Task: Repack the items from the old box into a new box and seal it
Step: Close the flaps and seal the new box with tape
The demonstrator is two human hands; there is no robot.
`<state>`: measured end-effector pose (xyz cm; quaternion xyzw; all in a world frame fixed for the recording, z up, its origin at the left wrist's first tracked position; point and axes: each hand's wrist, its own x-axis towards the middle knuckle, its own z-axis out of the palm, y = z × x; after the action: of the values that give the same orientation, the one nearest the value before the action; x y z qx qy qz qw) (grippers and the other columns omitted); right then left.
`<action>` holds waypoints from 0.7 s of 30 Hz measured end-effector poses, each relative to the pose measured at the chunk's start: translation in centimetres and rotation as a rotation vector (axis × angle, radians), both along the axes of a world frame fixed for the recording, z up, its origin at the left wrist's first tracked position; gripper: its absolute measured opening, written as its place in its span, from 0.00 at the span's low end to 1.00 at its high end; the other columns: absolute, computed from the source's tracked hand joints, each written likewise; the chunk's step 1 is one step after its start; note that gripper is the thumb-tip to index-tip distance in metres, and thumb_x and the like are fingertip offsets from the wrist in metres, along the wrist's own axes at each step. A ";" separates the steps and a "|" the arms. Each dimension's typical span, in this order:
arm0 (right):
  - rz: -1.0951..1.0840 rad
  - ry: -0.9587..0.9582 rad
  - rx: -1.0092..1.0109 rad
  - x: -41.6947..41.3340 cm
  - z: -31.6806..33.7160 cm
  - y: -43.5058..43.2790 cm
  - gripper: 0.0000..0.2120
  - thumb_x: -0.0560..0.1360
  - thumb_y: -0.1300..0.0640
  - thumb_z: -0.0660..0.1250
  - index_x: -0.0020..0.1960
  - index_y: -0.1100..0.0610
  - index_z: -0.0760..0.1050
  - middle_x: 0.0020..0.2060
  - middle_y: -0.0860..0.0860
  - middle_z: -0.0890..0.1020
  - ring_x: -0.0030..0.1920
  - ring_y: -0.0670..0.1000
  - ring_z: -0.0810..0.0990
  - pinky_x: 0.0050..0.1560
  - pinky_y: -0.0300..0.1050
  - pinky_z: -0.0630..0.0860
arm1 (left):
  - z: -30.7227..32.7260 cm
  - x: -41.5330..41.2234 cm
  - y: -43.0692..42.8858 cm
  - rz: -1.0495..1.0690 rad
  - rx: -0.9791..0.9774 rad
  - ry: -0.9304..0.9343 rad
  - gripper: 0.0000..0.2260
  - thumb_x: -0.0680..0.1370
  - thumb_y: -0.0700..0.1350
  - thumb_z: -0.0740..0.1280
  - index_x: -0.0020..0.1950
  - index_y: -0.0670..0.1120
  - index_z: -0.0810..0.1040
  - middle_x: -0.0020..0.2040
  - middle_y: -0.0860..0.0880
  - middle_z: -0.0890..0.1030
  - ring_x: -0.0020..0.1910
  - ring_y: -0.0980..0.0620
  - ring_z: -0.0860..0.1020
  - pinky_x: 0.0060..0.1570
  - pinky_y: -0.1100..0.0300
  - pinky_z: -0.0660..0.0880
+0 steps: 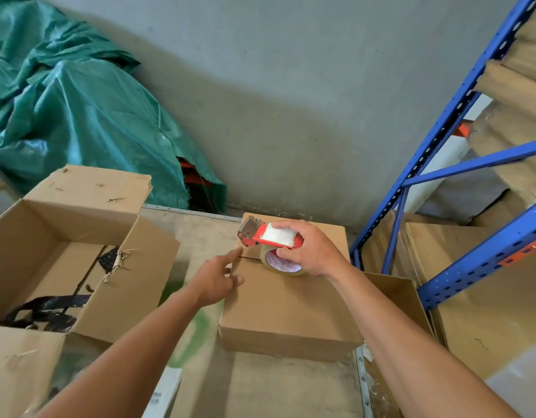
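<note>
The new cardboard box (290, 306) sits on the table with its top flaps folded down and a seam running across the top. My right hand (312, 251) grips a red tape dispenser (266, 235) with a roll of clear tape (280, 265), held over the seam at the box's far half. My left hand (215, 277) rests at the box's left top edge, index finger stretched toward the seam's end. The old box (67, 251) stands open at the left, torn at one flap, with black strapping inside.
A wooden table (260, 384) with green paint marks carries both boxes. A green tarp (79, 116) covers a heap behind the old box. Blue metal shelving (441, 164) with flat cardboard stands to the right. Another open carton (396, 297) sits right of the new box.
</note>
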<state>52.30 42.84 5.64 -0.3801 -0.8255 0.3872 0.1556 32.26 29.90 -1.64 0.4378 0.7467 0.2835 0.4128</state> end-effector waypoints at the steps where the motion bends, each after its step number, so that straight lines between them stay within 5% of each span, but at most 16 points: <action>1: 0.017 -0.013 -0.024 -0.2 0.0 0.2 0.24 0.69 0.54 0.75 0.63 0.41 0.79 0.56 0.46 0.79 0.51 0.49 0.79 0.52 0.47 0.77 | -0.6 0.2 -0.3 0.052 0.030 -0.062 0.33 0.79 0.42 0.71 0.80 0.58 0.61 0.70 0.53 0.75 0.70 0.48 0.75 0.69 0.48 0.73; 7: 0.135 -0.182 -0.001 -0.1 1.4 1.4 0.23 0.70 0.58 0.73 0.62 0.40 0.78 0.48 0.42 0.79 0.39 0.44 0.75 0.39 0.39 0.70 | -1.6 0.3 -0.7 0.148 0.078 -0.213 0.31 0.79 0.42 0.70 0.79 0.56 0.64 0.71 0.54 0.76 0.67 0.49 0.77 0.66 0.46 0.76; 13: 0.133 -0.142 0.084 0.1 0.1 1.2 0.20 0.71 0.52 0.74 0.59 0.36 0.75 0.56 0.43 0.76 0.45 0.44 0.74 0.40 0.40 0.70 | 1.3 0.3 0.7 0.446 0.218 -0.410 0.16 0.84 0.43 0.61 0.71 0.45 0.76 0.62 0.47 0.82 0.62 0.47 0.80 0.63 0.48 0.76; 17: 0.134 -0.137 0.106 -0.4 -0.4 1.3 0.21 0.70 0.53 0.73 0.58 0.35 0.75 0.54 0.46 0.77 0.42 0.47 0.73 0.38 0.42 0.71 | 3.9 -0.3 2.1 0.416 0.092 -0.536 0.15 0.84 0.52 0.61 0.60 0.44 0.82 0.50 0.46 0.87 0.54 0.47 0.85 0.61 0.49 0.77; 21: 0.141 -0.139 0.111 -0.4 -0.8 1.7 0.21 0.69 0.52 0.73 0.59 0.35 0.75 0.53 0.45 0.77 0.42 0.46 0.72 0.38 0.40 0.69 | 4.2 -1.0 2.9 0.361 0.000 -0.585 0.15 0.84 0.50 0.60 0.61 0.45 0.82 0.50 0.48 0.87 0.53 0.52 0.83 0.63 0.50 0.71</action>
<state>51.87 44.51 4.84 -0.3379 -0.8791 0.3236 0.0913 31.27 32.81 2.54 0.1986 0.6623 0.4654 0.5526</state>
